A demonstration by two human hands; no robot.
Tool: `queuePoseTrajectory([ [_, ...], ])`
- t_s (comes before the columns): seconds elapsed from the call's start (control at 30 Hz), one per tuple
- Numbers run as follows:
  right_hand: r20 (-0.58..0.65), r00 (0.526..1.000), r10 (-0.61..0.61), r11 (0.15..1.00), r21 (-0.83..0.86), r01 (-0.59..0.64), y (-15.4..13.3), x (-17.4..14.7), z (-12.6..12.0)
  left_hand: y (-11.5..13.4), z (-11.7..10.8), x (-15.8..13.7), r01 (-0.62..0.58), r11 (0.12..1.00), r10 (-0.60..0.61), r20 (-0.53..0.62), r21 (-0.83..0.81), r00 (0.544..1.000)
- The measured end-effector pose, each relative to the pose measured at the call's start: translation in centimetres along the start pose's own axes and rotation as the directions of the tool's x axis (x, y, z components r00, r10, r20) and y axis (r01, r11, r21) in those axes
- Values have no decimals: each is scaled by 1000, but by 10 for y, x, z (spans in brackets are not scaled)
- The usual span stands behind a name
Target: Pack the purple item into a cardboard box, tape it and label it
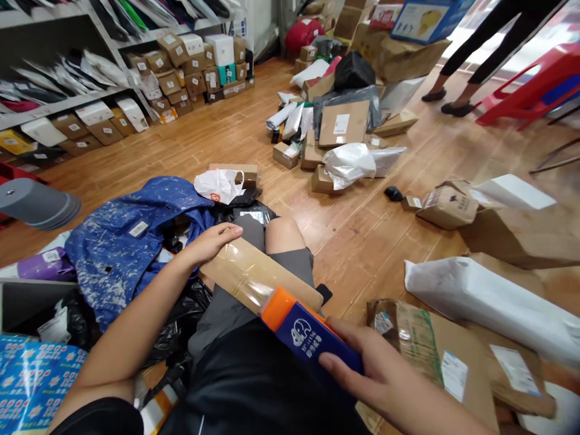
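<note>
A long, narrow brown cardboard box (272, 266) lies across my lap, over grey shorts. My left hand (220, 237) grips its left end, with the thumb along the top edge. Shiny clear packing tape (249, 279) runs along the upper face. My right hand (362, 356) is wrapped around a blue tape dispenser (308, 341) with an orange front end and a white elephant logo. That orange end meets the tape at the box's near edge. The dispenser's lower part is hidden by my fingers.
A large blue bag (122, 241) lies open at left beside a grey stool (38, 202). Cardboard parcels (453, 356) and a long white package (489, 296) lie at right. A parcel pile (344, 124) stands ahead, with shelves (104, 36) behind. A person (480, 66) stands near a red stool (534, 84).
</note>
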State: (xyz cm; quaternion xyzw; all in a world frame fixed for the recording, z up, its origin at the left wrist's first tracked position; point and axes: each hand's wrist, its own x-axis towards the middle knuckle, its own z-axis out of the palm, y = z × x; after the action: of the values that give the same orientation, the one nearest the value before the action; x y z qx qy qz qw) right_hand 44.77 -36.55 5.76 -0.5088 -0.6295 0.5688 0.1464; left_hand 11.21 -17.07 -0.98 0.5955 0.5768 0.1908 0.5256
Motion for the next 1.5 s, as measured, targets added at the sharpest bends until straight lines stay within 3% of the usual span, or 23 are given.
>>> queuePoseTrajectory([
  [0.17, 50, 998, 41, 995, -89, -36, 31, -22, -15, -1, -2, 0, 24, 999, -25, -27, -47, 999],
  [0.5, 90, 991, 101, 995, -4, -101, 109, -71, -55, 2, -3, -1, 36, 998, -39, -58, -55, 998],
  [0.7, 55, 993, 103, 992, 71, -106, 151, -53, -51, 8, -1, 1, 127, 992, -128, -54, -24, 990],
  [0.87, 85, 991, 108, 988, 100, -116, 157, -19, -44, 19, 2, 3, 188, 982, -187, -39, 19, 982],
  [0.93, 92, 992, 90, 991, 94, -98, 155, -8, -43, 24, 0, 1, 145, 977, -133, -82, 159, 988],
  [1.0, 82, 994, 68, 994, 78, -75, 153, -2, -40, 30, 0, -7, 25, 915, 65, -210, 403, 976],
  [1.07, 64, 997, 50, 997, 50, -53, 152, 1, -37, 36, 8, -24, -106, 756, 369, -287, 646, 884],
  [1.1, 60, 997, 43, 998, 36, -45, 151, 2, -34, 38, 16, -34, -180, 658, 498, -244, 731, 832],
  [1.17, 61, 998, 32, 999, 7, -32, 152, 1, -30, 40, 39, -55, -390, 471, 619, 19, 791, 785],
  [1.23, 52, 998, 30, 999, -22, -29, 154, 0, -27, 36, 67, -72, -620, 348, 535, 395, 703, 747],
  [1.27, 44, 999, 30, 999, -33, -29, 156, 0, -26, 34, 79, -78, -677, 323, 465, 512, 661, 722],
  [1.3, 38, 999, 31, 999, -38, -29, 158, 0, -25, 31, 90, -81, -704, 303, 403, 583, 643, 706],
  [1.37, 43, 999, 28, 999, -17, -27, 162, 2, -25, 28, 102, -80, -702, 242, 341, 619, 669, 707],
  [1.43, 62, 998, 21, 998, 50, -24, 166, 4, -26, 31, 102, -71, -704, 185, 329, 632, 685, 702],
  [1.5, 65, 998, 19, 988, 150, -29, 167, 7, -29, 42, 94, -57, -729, 190, 316, 662, 657, 680],
])
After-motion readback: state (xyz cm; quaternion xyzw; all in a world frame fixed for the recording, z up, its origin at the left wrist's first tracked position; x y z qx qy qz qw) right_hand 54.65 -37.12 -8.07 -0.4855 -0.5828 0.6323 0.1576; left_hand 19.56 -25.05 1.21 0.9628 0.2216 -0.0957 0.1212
